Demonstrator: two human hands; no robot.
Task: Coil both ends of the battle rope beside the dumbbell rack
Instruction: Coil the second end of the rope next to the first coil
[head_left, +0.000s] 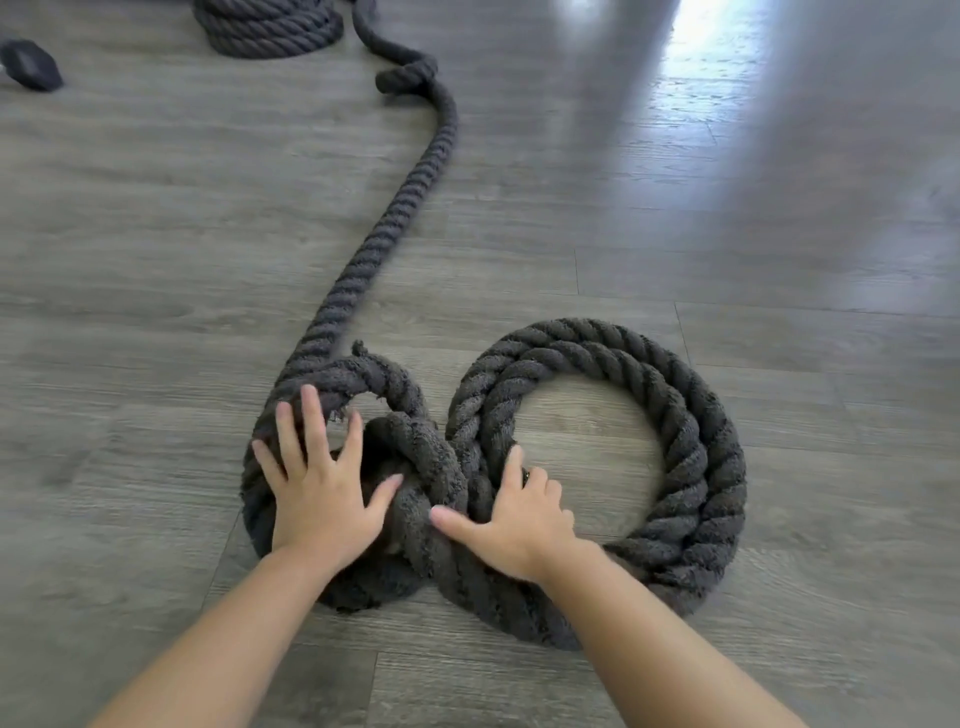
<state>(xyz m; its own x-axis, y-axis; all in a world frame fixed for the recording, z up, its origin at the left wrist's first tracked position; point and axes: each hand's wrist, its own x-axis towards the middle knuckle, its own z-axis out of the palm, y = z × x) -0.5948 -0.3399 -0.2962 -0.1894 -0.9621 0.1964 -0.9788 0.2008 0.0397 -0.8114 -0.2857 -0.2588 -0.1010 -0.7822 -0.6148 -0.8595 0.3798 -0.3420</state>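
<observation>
Pressing with flat left hand (317, 499) and gripping with right hand (511, 525), the person shapes the near coil (691, 447) of battle rope (400, 208), half-done, while the far coil (270, 26) beyond it looks finished.

Floor (675, 218): grey wood-look planks, grain running left to right, plank seams visible; bright glare patch (711, 57) at top right, washing out the boards there, with a fainter sheen spreading down the right side. Dark, blunt-cornered object (31, 65) lies on the floor at the top left edge; partly cut off by the frame, blurred, identity unclear.
</observation>
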